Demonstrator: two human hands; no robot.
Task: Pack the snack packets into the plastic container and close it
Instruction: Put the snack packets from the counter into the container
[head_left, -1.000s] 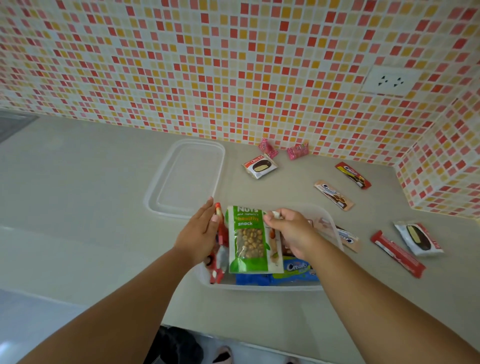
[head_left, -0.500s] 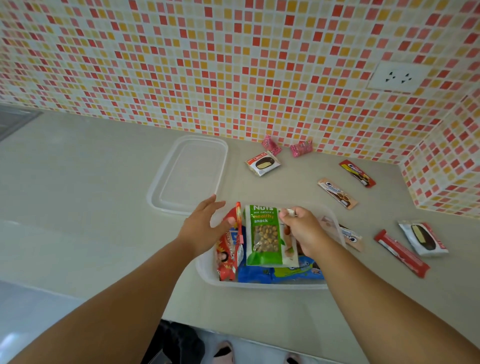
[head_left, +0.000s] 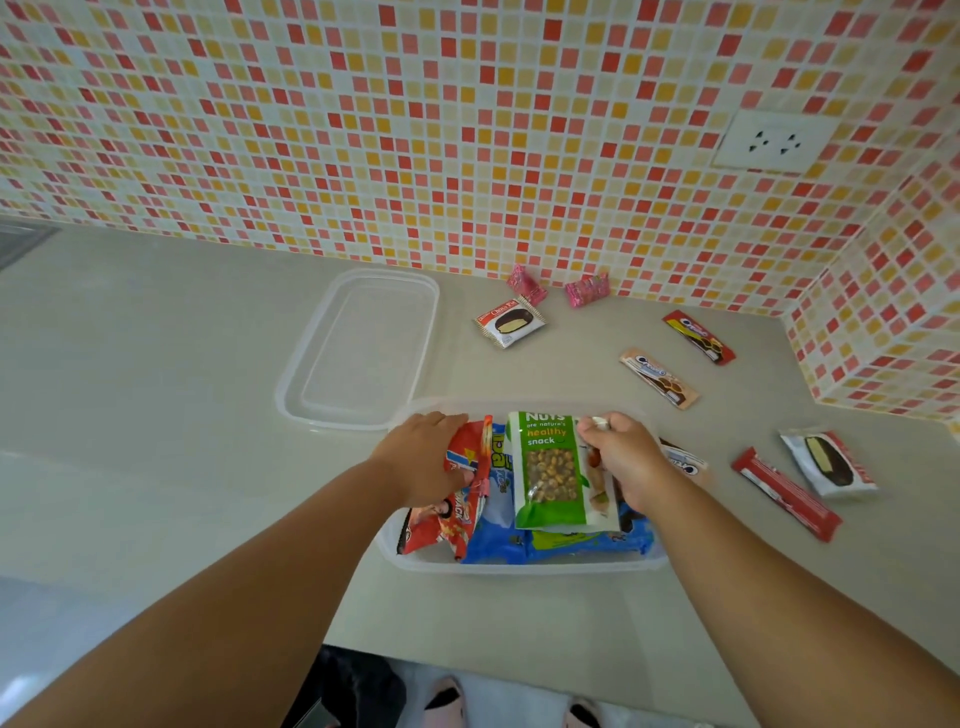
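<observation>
Reaching out from the near edge of the pale worktop (head_left: 156, 395), both forearms meet over the clear plastic container (head_left: 519, 566), which sits just in from that edge with the snack packets standing in it. The left hand (head_left: 423, 462) lies with its fingers curved over the top of the red packet (head_left: 452, 514) at the container's left side, where a second ago it was only beside it, fingers straighter. The right hand (head_left: 621, 460) pinches the upper right corner of the green nuts pouch (head_left: 553, 467), upright above blue packets (head_left: 571, 543), as it did before. To the right lie a long red bar (head_left: 787, 493) and a white pie packet (head_left: 828, 462); farther off, two cookie bars (head_left: 658, 378), another pie packet (head_left: 510, 322) and two pink sweets (head_left: 586, 289) by the wall. The clear lid (head_left: 358, 348) lies flat behind the container on the left. Mosaic tiles (head_left: 415, 130) in red, orange and white back the worktop, with a white socket (head_left: 769, 141) at upper right
</observation>
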